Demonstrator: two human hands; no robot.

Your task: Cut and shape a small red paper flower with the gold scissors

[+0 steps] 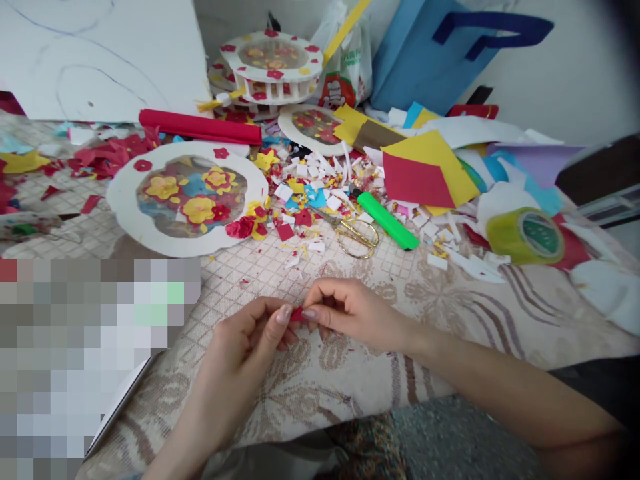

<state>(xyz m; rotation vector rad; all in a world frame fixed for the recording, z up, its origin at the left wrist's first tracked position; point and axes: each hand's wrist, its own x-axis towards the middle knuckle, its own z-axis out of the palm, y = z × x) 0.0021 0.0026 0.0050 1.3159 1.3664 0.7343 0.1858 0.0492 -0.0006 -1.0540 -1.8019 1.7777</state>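
Note:
A small piece of red paper (298,314) is pinched between both hands above the patterned tablecloth (380,373). My left hand (250,347) grips its left end between thumb and fingers. From the other side, my right hand (345,310) holds it the same way, the fingertips of both almost meeting. Most of the piece is hidden by the fingers, so its full shape cannot be made out. Just beyond the hands lie gold-handled scissors (357,239) and a green utility knife (387,220). To the left rests a white flower-shaped frame (123,200) with yellow and red paper flowers.
Paper scraps (320,173) litter the table's middle. A red roll (200,127), a round decorated lantern (273,67) and a blue bag (425,60) stand behind. Yellow and red sheets (420,177) and a tape roll (525,235) lie at right. A blurred-out area covers the lower left.

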